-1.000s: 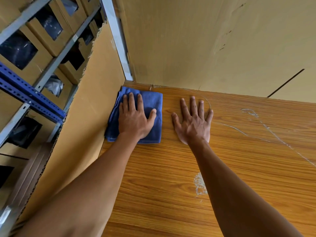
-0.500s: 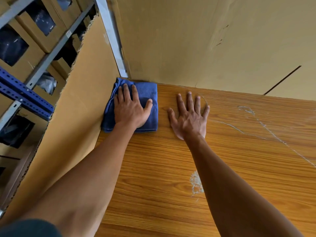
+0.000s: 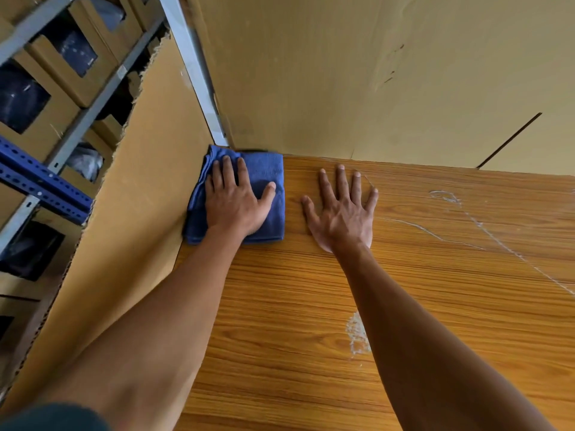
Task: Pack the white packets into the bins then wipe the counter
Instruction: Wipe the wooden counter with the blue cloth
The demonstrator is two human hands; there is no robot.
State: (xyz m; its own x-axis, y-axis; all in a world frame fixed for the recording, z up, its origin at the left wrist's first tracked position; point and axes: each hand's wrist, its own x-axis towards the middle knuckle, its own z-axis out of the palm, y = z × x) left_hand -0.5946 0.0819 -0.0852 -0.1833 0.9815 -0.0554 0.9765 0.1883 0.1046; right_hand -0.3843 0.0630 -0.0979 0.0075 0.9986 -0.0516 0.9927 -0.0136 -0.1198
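A folded blue cloth (image 3: 269, 172) lies on the wood-grain counter (image 3: 311, 306), pushed into the far left corner against the cardboard walls. My left hand (image 3: 235, 200) presses flat on the cloth with straight fingers. My right hand (image 3: 342, 213) rests flat on the bare counter just to the right of the cloth, fingers spread. No white packets are in view.
A cardboard panel (image 3: 140, 213) walls the counter's left side and another (image 3: 342, 73) stands at the back. Behind the left panel, a metal rack (image 3: 40, 181) holds cardboard bins (image 3: 81, 57). White scuffs (image 3: 357, 337) and scratch lines (image 3: 497, 237) mark the counter.
My left hand has slid the cloth away from me into the far corner. My right hand has stayed flat on the counter beside it.
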